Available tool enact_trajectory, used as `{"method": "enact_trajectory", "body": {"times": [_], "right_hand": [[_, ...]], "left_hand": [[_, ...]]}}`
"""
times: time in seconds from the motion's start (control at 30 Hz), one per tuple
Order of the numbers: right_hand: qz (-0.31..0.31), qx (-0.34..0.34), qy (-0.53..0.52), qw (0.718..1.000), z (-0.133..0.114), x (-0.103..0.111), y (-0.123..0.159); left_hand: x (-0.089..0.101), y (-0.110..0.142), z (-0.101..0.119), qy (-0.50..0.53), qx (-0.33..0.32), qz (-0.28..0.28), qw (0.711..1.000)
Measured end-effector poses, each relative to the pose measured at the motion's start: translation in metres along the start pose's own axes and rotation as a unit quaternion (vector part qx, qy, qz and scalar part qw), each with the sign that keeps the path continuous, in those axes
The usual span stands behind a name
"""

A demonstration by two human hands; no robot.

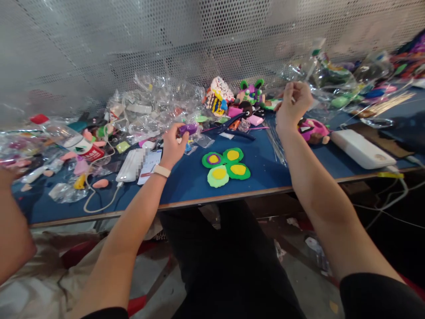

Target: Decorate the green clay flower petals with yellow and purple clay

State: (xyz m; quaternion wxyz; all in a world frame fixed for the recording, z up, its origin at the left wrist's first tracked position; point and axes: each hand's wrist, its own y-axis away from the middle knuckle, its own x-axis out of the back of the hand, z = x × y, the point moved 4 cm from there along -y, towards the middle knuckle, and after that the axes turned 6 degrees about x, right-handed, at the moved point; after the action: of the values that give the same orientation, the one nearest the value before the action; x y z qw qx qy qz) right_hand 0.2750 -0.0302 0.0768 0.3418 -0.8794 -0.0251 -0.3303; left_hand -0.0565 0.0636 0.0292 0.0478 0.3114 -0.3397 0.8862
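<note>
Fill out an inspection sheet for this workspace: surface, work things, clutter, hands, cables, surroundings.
Surface: blue tabletop, partly covered.
Work things: four green pieces with yellow centres, touching; purple piece.
Clutter: clear plastic packaging and dark-handled tool beyond the green pieces.
Hands: left hand pinches the purple piece; right hand raised, curled, hold unclear.
Cables: white cable looped at left, another at right.
Surroundings: perforated metal panel behind; another person's arm at left edge.
</note>
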Motion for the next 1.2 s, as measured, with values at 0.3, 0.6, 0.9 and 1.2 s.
{"method": "enact_trajectory", "body": {"times": [0.3,0.6,0.9,1.2], "right_hand": [[0.249,-0.084,-0.077,0.962,0.021,-0.024,0.000],[0.142,-0.068,-0.109,0.981,0.024,-0.071,0.000],[0.045,-0.051,-0.151,0.986,0.006,-0.081,-0.001],[0.046,-0.113,-0.308,0.944,0.012,-0.081,-0.024]], "left_hand": [[-0.027,0.016,0.013,-0.130,-0.045,-0.183,0.973],[-0.024,0.016,0.016,-0.155,-0.044,-0.123,0.979],[-0.016,0.012,0.051,-0.120,-0.094,-0.075,0.986],[-0.038,-0.028,0.085,0.029,-0.187,-0.045,0.981]]}}
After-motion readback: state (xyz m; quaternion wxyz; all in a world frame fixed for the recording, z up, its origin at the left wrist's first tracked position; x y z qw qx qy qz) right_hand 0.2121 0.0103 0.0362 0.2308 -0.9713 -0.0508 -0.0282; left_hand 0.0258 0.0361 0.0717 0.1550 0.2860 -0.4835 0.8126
